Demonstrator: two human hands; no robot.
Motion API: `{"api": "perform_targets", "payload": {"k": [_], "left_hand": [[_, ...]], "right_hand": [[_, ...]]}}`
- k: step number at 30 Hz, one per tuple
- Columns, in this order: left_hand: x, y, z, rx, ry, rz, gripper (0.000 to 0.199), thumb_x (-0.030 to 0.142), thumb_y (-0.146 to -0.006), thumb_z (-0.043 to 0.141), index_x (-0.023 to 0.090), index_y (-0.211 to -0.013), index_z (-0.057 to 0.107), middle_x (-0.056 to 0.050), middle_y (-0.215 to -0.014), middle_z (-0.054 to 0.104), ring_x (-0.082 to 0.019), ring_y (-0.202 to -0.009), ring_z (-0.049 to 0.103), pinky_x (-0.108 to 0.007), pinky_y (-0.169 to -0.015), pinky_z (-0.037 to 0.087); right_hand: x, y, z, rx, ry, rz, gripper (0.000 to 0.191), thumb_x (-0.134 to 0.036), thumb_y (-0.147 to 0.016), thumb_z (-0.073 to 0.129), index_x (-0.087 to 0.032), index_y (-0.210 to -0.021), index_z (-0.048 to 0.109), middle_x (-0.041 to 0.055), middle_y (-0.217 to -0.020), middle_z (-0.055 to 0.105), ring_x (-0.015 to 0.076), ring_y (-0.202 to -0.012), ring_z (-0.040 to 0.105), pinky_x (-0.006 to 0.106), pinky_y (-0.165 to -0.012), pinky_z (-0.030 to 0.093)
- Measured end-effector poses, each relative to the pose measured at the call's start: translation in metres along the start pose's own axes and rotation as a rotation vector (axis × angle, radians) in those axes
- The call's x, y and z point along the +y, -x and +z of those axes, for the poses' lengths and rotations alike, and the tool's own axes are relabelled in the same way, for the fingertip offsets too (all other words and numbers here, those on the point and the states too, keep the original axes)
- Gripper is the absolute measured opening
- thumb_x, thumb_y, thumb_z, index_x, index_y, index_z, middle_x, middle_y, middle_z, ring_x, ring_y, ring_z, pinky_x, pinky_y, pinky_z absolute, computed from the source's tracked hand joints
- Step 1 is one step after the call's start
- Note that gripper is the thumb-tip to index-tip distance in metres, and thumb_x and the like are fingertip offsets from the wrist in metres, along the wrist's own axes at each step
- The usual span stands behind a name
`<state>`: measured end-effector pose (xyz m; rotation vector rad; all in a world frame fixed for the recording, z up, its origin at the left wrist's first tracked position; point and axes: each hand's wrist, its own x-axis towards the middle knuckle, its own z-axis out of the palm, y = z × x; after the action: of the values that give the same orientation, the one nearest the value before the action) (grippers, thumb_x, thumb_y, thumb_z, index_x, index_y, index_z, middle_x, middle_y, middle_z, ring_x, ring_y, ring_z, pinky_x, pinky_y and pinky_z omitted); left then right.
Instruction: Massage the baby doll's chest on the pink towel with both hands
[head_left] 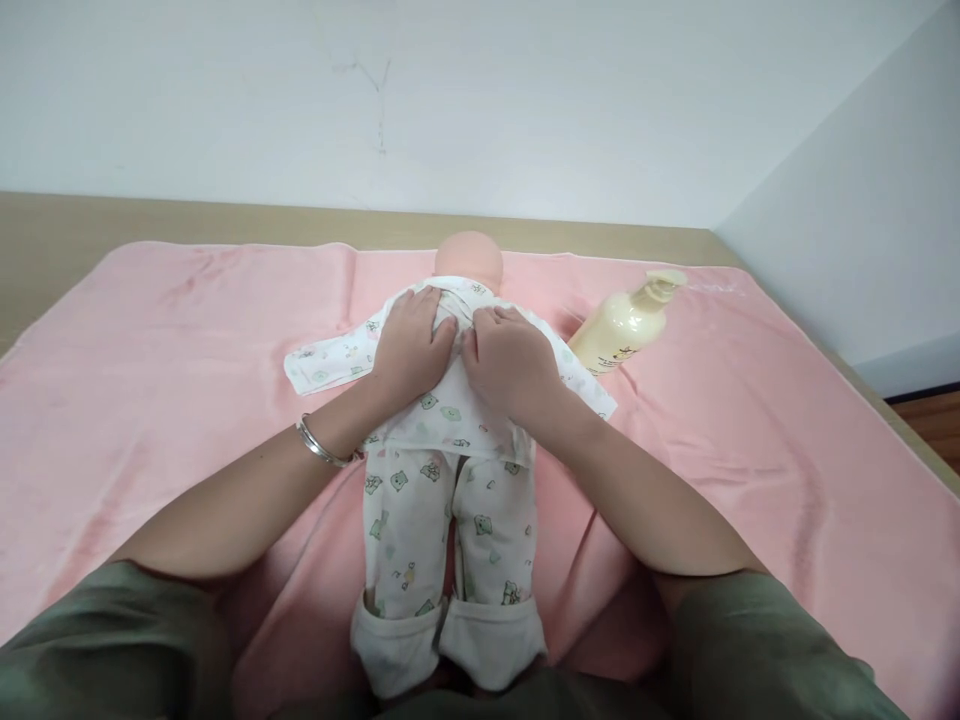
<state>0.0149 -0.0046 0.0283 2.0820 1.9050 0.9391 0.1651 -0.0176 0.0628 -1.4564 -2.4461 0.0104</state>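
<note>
A baby doll point(469, 258) lies with its head toward the wall, dressed in a white printed top point(450, 415) and matching trousers point(412, 510) with folded cuffs. Its sleeves spread out to both sides. My left hand point(415, 345), below a silver bracelet on the wrist, rests flat on the upper left of the top, thumb apart from the fingers. On the upper right of the top, my right hand point(514, 362) has its fingers curled at the cloth near the neckline. The doll's face is not visible.
A pale yellow pump bottle point(626, 325) leans or lies at the right of the doll, by its sleeve. Under everything is a pink blanket point(225, 400) on a wooden surface point(67, 225). A white wall point(525, 110) stands behind.
</note>
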Motion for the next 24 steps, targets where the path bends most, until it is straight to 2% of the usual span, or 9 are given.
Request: {"api": "perform_targets", "payload": {"k": [3, 5, 12, 17, 20, 24], "left_hand": [[0.001, 0.002, 0.001, 0.005, 0.019, -0.016, 0.063, 0.037, -0.096, 0.032, 0.005, -0.145, 0.055, -0.021, -0.153, 0.057, -0.033, -0.145, 0.050, -0.053, -0.130, 0.033], [0.000, 0.001, 0.002, 0.008, 0.024, -0.026, 0.063, 0.037, -0.096, 0.033, 0.005, -0.145, 0.055, -0.021, -0.154, 0.057, -0.032, -0.147, 0.049, -0.052, -0.130, 0.033], [0.000, 0.001, 0.002, 0.001, 0.010, -0.013, 0.065, 0.038, -0.096, 0.031, 0.003, -0.145, 0.055, -0.022, -0.154, 0.057, -0.033, -0.146, 0.050, -0.052, -0.130, 0.033], [0.001, 0.003, 0.001, 0.015, -0.020, 0.018, 0.066, 0.037, -0.097, 0.029, -0.001, -0.145, 0.054, -0.022, -0.152, 0.058, -0.032, -0.146, 0.050, -0.049, -0.131, 0.032], [0.001, 0.003, 0.001, 0.017, -0.033, 0.023, 0.066, 0.038, -0.097, 0.029, -0.001, -0.145, 0.054, -0.022, -0.152, 0.058, -0.033, -0.146, 0.050, -0.049, -0.131, 0.033], [0.000, 0.003, 0.003, 0.025, -0.041, 0.028, 0.067, 0.036, -0.098, 0.027, -0.003, -0.145, 0.054, -0.024, -0.152, 0.058, -0.034, -0.146, 0.050, -0.050, -0.131, 0.033]], "right_hand": [[0.010, -0.011, 0.009, 0.006, -0.080, 0.014, 0.055, -0.029, -0.103, 0.032, 0.003, -0.142, 0.056, 0.0257, -0.150, 0.059, 0.0359, -0.145, 0.050, 0.051, -0.123, 0.040], [0.013, -0.014, 0.014, 0.008, -0.102, 0.028, 0.063, -0.030, -0.103, 0.031, 0.007, -0.151, 0.046, 0.0265, -0.159, 0.050, 0.0361, -0.153, 0.041, 0.052, -0.129, 0.033], [0.011, -0.012, 0.016, 0.013, -0.100, 0.028, 0.065, -0.032, -0.104, 0.029, 0.008, -0.153, 0.044, 0.0266, -0.158, 0.050, 0.0366, -0.152, 0.042, 0.053, -0.129, 0.034], [0.011, -0.012, 0.011, -0.031, -0.047, -0.010, 0.064, -0.030, -0.105, 0.029, 0.011, -0.152, 0.041, 0.0303, -0.159, 0.047, 0.0373, -0.152, 0.042, 0.050, -0.131, 0.029], [0.012, -0.012, 0.010, -0.064, -0.063, -0.009, 0.065, -0.029, -0.104, 0.030, 0.010, -0.155, 0.037, 0.0303, -0.163, 0.041, 0.0383, -0.156, 0.037, 0.053, -0.132, 0.027], [0.014, -0.015, 0.013, -0.098, -0.124, 0.052, 0.067, -0.030, -0.104, 0.034, 0.004, -0.160, 0.032, 0.0253, -0.170, 0.032, 0.0406, -0.161, 0.023, 0.061, -0.132, 0.020]]}}
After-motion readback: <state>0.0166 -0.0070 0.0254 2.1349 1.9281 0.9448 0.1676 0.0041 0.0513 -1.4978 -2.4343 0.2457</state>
